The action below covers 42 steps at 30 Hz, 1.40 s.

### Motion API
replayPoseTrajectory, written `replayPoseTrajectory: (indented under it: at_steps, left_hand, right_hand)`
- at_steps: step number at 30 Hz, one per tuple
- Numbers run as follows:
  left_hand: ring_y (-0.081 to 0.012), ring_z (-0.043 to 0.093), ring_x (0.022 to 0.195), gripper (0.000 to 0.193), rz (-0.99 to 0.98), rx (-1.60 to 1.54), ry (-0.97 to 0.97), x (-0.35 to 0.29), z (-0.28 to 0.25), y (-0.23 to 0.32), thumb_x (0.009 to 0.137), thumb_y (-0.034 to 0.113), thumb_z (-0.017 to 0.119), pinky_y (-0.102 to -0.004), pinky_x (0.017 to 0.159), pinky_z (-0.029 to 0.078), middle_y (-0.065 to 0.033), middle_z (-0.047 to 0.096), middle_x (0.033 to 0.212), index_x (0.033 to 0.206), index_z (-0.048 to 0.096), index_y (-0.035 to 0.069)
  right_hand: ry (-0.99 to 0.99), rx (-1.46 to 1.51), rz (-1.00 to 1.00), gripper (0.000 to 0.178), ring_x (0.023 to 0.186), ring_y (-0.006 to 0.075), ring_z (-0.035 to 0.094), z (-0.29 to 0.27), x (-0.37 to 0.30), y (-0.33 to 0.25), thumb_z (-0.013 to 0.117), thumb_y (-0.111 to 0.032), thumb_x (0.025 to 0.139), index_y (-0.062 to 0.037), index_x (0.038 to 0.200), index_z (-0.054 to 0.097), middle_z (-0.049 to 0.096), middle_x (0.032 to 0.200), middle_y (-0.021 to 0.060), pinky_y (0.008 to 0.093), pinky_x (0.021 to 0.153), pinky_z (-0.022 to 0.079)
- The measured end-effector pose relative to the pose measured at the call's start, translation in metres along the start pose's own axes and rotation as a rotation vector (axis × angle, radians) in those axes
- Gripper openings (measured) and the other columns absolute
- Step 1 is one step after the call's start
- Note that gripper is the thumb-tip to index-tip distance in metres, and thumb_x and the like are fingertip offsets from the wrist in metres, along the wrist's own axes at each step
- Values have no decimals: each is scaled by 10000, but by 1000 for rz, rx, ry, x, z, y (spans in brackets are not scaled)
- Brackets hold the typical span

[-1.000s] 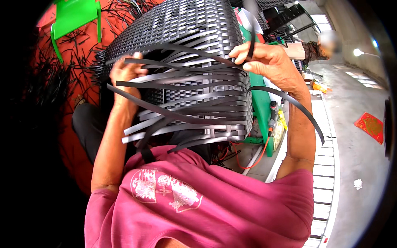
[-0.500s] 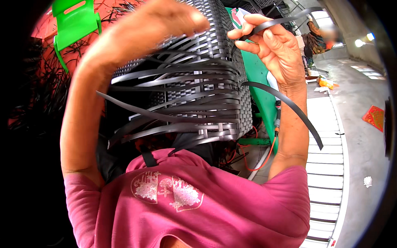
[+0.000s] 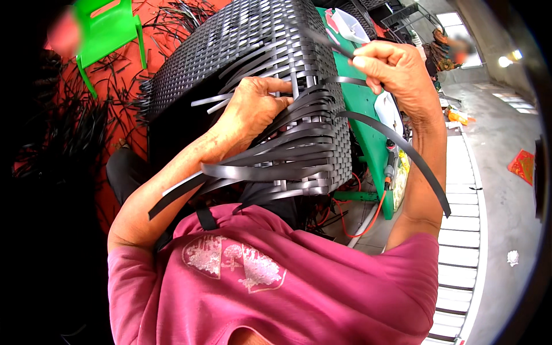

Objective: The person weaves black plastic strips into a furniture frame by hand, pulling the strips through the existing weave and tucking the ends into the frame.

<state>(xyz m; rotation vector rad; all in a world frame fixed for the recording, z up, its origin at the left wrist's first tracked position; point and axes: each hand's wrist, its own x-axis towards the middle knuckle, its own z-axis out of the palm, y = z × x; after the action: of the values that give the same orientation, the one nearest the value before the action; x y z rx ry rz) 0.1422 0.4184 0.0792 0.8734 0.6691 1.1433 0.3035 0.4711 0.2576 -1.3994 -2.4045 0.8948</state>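
A black woven wicker panel (image 3: 195, 49) of flat plastic strips stands before me, its weave wrapping over a corner. Loose strip ends (image 3: 276, 155) fan out from its near part toward my left forearm. My left hand (image 3: 253, 109) is at the inner side of the weave, finger and thumb closed on a strip there; the fingertips are partly hidden. Raised right of the corner, my right hand (image 3: 397, 72) pinches a dark strip (image 3: 328, 41), whose far part is blurred. Another long strip (image 3: 411, 150) curves out from the corner, below my right wrist.
A green bench (image 3: 359, 138) beside the weave carries a white tray (image 3: 349, 26) and a tool with an orange cord (image 3: 376, 215). A green chair (image 3: 106, 34) stands on the red floor among black offcuts (image 3: 57, 132). Another person (image 3: 443, 52) is at the far right.
My left hand has come down from above the weave to its inner side, among the loose strips. My right hand has moved slightly right and down and turned, still pinching a strip.
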Motion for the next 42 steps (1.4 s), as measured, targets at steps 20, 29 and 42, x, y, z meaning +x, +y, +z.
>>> replayPoseTrajectory:
  at_steps: [20, 29, 42]
  left_hand:
    - [-71, 531, 523, 232, -24, -30, -53, 1, -7, 0, 894, 77, 522, -228, 438, 431, -43, 631, 694, 1066, 654, -9]
    - [-64, 542, 541, 205, -47, -64, -7, 1, -5, -1, 904, 97, 536, -216, 445, 456, -25, 627, 692, 1027, 665, -4]
    - [-125, 564, 621, 282, 487, 769, 202, -23, 10, 15, 873, 170, 635, -277, 579, 448, -116, 606, 679, 1017, 610, -71]
  right_hand:
    - [-261, -357, 67, 226, 462, 29, 292, -14, 39, -28, 506, -64, 671, -76, 532, 328, 306, 503, -43, 229, 426, 230]
    - [-344, -228, 4, 149, 450, 46, 374, -24, 42, -32, 498, -70, 657, -45, 526, 431, 387, 481, -23, 226, 426, 279]
    - [29, 131, -40, 240, 596, 46, 505, -30, 10, -3, 562, -223, 915, 4, 966, 617, 511, 643, -25, 164, 526, 347]
